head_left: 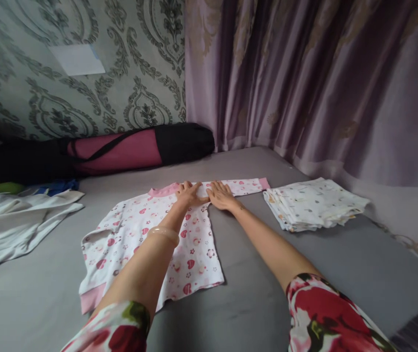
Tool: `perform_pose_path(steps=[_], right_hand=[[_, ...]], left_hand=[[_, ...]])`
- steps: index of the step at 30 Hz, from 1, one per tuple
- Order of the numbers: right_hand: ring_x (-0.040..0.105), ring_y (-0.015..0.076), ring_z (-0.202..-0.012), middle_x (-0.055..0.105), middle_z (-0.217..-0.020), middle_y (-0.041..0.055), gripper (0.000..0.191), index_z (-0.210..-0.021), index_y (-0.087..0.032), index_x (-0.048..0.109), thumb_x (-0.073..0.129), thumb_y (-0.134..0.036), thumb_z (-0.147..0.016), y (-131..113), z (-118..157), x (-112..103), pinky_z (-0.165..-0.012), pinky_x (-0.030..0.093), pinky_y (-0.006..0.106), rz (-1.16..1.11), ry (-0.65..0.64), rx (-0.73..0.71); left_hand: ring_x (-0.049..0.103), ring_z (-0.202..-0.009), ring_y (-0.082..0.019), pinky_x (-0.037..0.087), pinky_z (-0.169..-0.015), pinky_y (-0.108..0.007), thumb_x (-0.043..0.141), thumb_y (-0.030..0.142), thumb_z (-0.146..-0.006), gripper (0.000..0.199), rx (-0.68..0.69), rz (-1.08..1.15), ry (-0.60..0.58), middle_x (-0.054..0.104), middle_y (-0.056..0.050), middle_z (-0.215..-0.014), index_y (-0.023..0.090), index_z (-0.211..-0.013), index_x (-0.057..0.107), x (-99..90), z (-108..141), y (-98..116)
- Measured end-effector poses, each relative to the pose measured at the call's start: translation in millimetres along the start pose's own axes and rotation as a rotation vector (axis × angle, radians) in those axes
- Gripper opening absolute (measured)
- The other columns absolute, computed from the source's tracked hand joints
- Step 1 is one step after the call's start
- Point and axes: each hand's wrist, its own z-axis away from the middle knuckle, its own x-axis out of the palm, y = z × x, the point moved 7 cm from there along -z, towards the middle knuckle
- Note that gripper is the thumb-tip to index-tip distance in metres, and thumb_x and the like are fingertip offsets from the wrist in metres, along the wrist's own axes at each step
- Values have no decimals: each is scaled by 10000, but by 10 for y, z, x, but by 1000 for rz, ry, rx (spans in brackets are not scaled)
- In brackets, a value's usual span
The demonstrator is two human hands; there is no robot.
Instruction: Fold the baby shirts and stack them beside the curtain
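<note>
A child's long-sleeved shirt [198, 244], white with pink hearts and pink cuffs, lies spread on the grey bed sheet. Its right-hand sleeve stretches straight out, while the left-hand sleeve hangs bent down toward me. My left hand [189, 194] rests on the shoulder beside the pink collar, fingers spread. Flat on the base of the outstretched sleeve lies my right hand [221, 195], its fingers extended and its thumb close to my left hand. Neither hand grips the cloth. My left forearm covers part of the shirt's body.
Right of the shirt sits a folded stack of patterned white cloth [315, 203]. White garments [22, 225] lie at the left. A long pink and black bag [121, 151] runs along the wall, and a purple curtain [285, 73] hangs at the right.
</note>
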Motion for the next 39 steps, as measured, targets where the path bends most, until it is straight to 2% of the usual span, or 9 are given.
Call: perform_pose_path(steps=[6,12,18,23,27,30,33,36,39], right_hand=[[-12,307,-1477,68,-1620,106,713,-1553,-122,142,105,-543,-979,507,97,-151,-1161,-7,558,59,7,226],[-14,383,-1462,45,-1618,146,668,-1551,-222,180,164,-556,-973,968,226,-362,-1120,5,624,68,46,490],[69,406,-1449,153,-1582,215,657,-1519,-171,286,192,-524,-973,946,238,-390,-1106,18,636,88,245,557],[103,375,-1455,187,-1581,188,684,-1521,-177,290,139,-540,-961,913,271,-455,-1109,-4,644,154,235,518],[78,385,-1461,169,-1599,144,738,-1530,-228,276,330,-608,-900,668,222,-566,-1138,82,591,215,218,339],[65,347,-1471,138,-1609,132,696,-1543,-175,220,302,-503,-934,316,204,-499,-1154,96,558,225,223,265],[88,252,-1478,151,-1606,129,619,-1534,-102,209,194,-368,-976,-226,171,-232,-1183,75,458,200,153,65],[72,242,-1481,135,-1607,131,653,-1531,-60,198,193,-422,-987,-744,143,60,-1190,30,435,159,49,-173],[64,242,-1481,128,-1608,120,684,-1532,-57,191,190,-475,-991,-951,66,190,-1191,18,432,158,30,-208]], left_hand=[[375,-1284,-438,346,-988,-567,542,870,-583,932,36,13,-17,435,-147,-1384,374,-1368,466,28,-42,-11],[370,-1288,-445,338,-996,-583,540,854,-596,921,47,7,-17,428,-147,-1403,384,-1383,450,64,-74,-40],[358,-1298,-457,332,-997,-594,515,874,-603,937,51,18,-12,423,-157,-1404,371,-1390,449,41,-22,4],[348,-1353,-401,334,-1037,-539,491,839,-680,941,88,94,-49,403,-160,-1446,315,-1449,355,-92,142,72],[435,-1319,-296,380,-1047,-396,551,611,-816,752,239,206,7,458,-164,-1408,213,-1431,380,-375,443,-114],[453,-1297,-272,387,-1050,-376,559,425,-856,619,289,222,160,493,-157,-1382,176,-1402,410,-618,804,-498],[559,-1148,-273,454,-971,-386,535,428,-865,528,173,206,213,587,-148,-1244,173,-1324,492,-727,1147,-994],[584,-1093,-264,467,-959,-393,522,458,-853,496,75,186,263,602,-125,-1221,195,-1275,533,-792,1449,-1387],[604,-1025,-253,479,-941,-396,515,472,-834,470,-18,191,318,624,-105,-1177,211,-1221,568,-824,1690,-1697]])
